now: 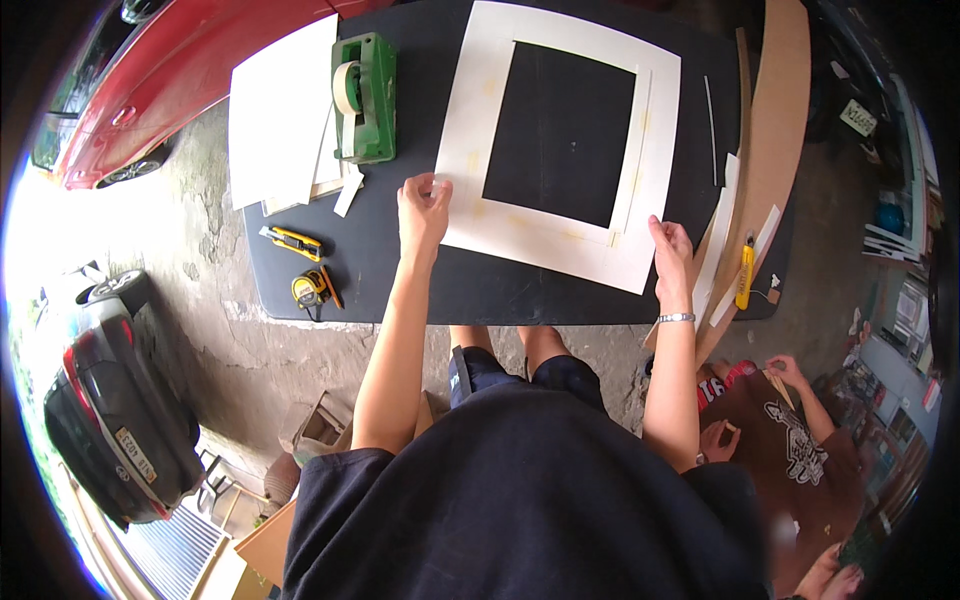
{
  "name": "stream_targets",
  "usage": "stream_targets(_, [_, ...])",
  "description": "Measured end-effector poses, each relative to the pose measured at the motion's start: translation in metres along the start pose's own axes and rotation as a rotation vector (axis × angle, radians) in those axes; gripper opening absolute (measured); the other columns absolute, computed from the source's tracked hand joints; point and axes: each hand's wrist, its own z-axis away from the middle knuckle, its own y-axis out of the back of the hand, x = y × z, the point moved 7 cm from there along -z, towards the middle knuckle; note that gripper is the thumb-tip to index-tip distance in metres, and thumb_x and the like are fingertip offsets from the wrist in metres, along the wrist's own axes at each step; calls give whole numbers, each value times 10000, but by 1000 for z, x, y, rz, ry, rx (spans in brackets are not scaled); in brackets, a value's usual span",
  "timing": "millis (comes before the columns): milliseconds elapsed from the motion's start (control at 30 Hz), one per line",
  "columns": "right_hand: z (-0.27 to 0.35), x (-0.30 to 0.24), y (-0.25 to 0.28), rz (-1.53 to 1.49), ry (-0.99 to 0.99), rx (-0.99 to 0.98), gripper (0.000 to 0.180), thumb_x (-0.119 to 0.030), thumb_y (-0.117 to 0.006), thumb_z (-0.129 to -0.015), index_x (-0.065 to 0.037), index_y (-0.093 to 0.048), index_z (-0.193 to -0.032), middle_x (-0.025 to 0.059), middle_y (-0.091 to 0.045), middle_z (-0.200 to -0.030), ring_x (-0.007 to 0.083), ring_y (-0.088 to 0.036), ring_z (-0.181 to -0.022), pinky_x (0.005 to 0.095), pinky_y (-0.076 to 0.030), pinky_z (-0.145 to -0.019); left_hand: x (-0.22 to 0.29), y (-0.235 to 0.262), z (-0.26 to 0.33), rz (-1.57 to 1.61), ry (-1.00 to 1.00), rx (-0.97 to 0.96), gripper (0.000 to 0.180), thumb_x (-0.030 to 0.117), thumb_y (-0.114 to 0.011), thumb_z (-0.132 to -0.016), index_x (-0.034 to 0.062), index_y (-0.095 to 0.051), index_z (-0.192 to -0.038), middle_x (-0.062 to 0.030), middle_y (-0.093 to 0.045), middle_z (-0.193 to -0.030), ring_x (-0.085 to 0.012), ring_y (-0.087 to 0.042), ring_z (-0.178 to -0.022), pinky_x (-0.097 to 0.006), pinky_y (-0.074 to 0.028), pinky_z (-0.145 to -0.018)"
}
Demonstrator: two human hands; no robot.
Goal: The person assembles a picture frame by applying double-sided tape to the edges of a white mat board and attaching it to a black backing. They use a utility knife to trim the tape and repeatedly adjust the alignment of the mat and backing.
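A white picture mat (460, 120) with a large rectangular opening lies on the black table (340, 225); yellowish strips run around its opening. My left hand (424, 208) is at the mat's left edge, finger and thumb pinched together. A small pale glint shows between them, too small to name. By the mat's lower right edge is my right hand (673, 255), its thumb apart from loosely curled fingers. The thumb overlaps the mat's edge; whether it presses on it I cannot tell. A green tape dispenser (372, 100) with a roll of tape stands at the back left.
White sheets (280, 110) lie by the dispenser. Nearer are a yellow utility knife (292, 242) and a tape measure (312, 288). Long brown board strips (780, 110) line the right side, with another yellow cutter (745, 275) on them. A person in brown (800, 460) sits close at my right.
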Motion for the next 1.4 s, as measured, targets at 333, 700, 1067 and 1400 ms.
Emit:
stream_targets(333, [153,-209,25,161,557,-61,237,-185,-623,-1019,-1,-542,-893,27,-401,-702,111,-377,-637,301,-310,-558,262,8,147,190,-493,-300,561,343,-742,-929,-11,-582,-1334,-229,-634,-1274,-387,-612,-1200,-438,-482,-1027])
stream_targets(700, [322,-318,-18,409,1283,-64,526,-117,-745,-833,-25,-617,-1334,99,-625,-1058,267,-602,-1028,423,-452,-880,357,123,214,238,-569,190,218,28,-615,-994,-50,-652,-1194,-98,-727,-1004,-91,-659,-904,-224,-545,-717])
stream_targets(1067, [67,-147,7,-435,339,-382,613,-387,-643,-1015,8,-447,-1442,244,-454,-1490,284,-551,-1304,381,-454,-1064,288,201,171,339,-490,89,210,-11,-548,-1017,-73,-642,-1194,-84,-723,-1021,-104,-653,-917,-244,-497,-852])
stream_targets(1400, [157,-184,56,-839,329,-638,329,-178,-638,-1023,-12,-609,-1306,57,-693,-1214,134,-660,-1100,291,-523,-957,288,218,126,360,-423,-89,224,25,-586,-1006,-55,-653,-1204,-86,-720,-1065,-111,-661,-968,-254,-517,-891])
